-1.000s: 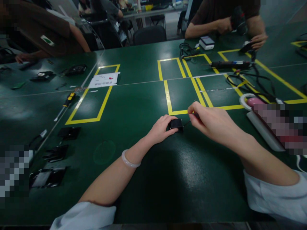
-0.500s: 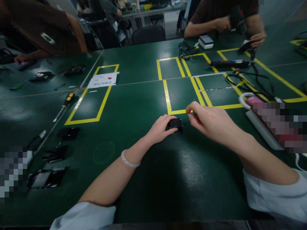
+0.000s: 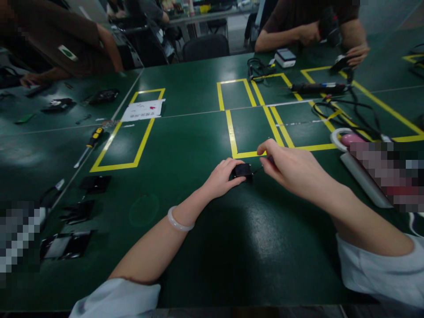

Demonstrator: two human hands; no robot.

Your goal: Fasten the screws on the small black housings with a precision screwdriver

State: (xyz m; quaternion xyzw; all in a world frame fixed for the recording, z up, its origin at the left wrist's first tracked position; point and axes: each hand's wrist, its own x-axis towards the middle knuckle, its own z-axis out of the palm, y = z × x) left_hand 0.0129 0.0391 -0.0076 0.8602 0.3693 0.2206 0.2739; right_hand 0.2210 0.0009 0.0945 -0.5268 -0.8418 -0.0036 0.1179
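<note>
The left hand [image 3: 220, 180] gripped a small black part [image 3: 243, 170] between thumb and fingers, on the near middle of the green table [image 3: 198, 260]. Just right of it, the right hand [image 3: 288, 167] pinched a thin dark tool [image 3: 257, 170], its shaft pointing left at the part. A yellow-and-black screwdriver [image 3: 96, 137] lay to the left, farther off

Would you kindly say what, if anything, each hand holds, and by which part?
The left hand holds the small black part by its near and far sides; the right hand pinches a thin dark rod, though exactly where is hidden.
</note>
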